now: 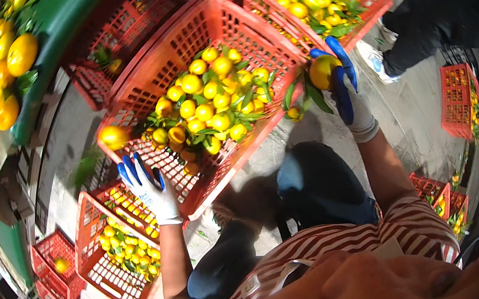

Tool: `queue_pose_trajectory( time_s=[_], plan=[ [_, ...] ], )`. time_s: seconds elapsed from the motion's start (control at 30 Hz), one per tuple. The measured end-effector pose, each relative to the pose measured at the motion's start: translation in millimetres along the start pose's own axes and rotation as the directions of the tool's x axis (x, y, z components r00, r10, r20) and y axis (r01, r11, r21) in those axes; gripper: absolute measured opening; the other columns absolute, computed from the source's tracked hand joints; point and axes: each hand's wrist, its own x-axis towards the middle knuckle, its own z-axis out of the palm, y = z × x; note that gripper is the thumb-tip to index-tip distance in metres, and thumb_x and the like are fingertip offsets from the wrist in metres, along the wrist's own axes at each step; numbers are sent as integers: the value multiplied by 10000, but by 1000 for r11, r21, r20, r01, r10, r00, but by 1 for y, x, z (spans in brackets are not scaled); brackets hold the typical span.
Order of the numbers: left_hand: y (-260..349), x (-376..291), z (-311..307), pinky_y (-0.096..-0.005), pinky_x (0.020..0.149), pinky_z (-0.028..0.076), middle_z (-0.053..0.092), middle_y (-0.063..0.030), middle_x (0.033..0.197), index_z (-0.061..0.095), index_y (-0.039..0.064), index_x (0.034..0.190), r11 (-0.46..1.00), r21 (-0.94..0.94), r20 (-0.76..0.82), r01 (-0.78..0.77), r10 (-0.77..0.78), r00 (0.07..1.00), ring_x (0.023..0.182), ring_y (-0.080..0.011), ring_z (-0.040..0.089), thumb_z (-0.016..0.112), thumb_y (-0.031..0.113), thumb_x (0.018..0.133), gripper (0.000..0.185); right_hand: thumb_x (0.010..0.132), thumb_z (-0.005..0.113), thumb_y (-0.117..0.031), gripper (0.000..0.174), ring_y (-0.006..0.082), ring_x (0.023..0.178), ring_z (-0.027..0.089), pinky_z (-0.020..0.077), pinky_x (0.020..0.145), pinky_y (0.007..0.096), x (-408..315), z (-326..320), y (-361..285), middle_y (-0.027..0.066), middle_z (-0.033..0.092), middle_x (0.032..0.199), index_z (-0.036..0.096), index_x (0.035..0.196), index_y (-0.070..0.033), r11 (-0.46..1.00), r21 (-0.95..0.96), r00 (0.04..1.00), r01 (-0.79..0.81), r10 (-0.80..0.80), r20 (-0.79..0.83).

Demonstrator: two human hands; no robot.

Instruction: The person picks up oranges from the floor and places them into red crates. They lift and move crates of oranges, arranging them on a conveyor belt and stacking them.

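Note:
My left hand (pixel 147 187), in a white knit glove with blue coated fingers, is spread over the near left rim of a large red plastic crate (pixel 234 174) and holds nothing. A blurred orange citrus fruit (pixel 113 137) is just above it, apart from the fingers. Inside the crate lies a heap of small orange citrus fruits with green leaves (pixel 208 102). My right hand (pixel 347 85), gloved alike, grips a yellow-orange citrus fruit (pixel 323 72) to the right of the crate. Leaves and a smaller fruit hang beside it.
A red crate of fruit (pixel 354 14) stands at upper right, another (pixel 119 281) at lower left. A green sloping surface (pixel 49 48) bears fruit at upper left. A person in dark trousers (pixel 440 23) stands at right. Smaller red crates (pixel 457 101) lie farther off.

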Motion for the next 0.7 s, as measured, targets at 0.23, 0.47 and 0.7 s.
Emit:
queue_pose_trajectory(
  time_s=[0.23, 0.47, 0.7],
  plan=[
    [-24, -6, 12, -364, 1191, 206, 310, -111, 1573, 318, 64, 1521, 833, -470, 0, 291, -330, 944, 1466, -250, 268, 472, -196, 742, 836, 965, 613, -239, 437, 225, 1145, 583, 460, 975, 349, -17, -65, 111, 117, 582, 1276, 522, 1332, -19, 664, -700, 944, -263, 26, -330],
    [-36, 8, 15, -390, 1209, 193, 349, -138, 1546, 360, 58, 1491, 896, -391, -11, 211, -233, 972, 1473, -309, 257, 509, -161, 725, 811, 926, 634, -206, 453, 256, 1076, 610, 519, 877, 384, -34, -90, 261, 114, 598, 1229, 519, 1339, -58, 529, -696, 829, -486, 530, -176],
    [-32, -1, 11, -400, 1181, 254, 341, -171, 1531, 351, 52, 1492, 859, -456, -44, 231, -281, 959, 1426, -344, 318, 581, -93, 800, 743, 913, 625, -164, 483, 268, 1073, 615, 525, 871, 390, -50, -89, 224, 113, 594, 1232, 491, 1369, -75, 468, -544, 549, -697, 836, 16]
  ],
)
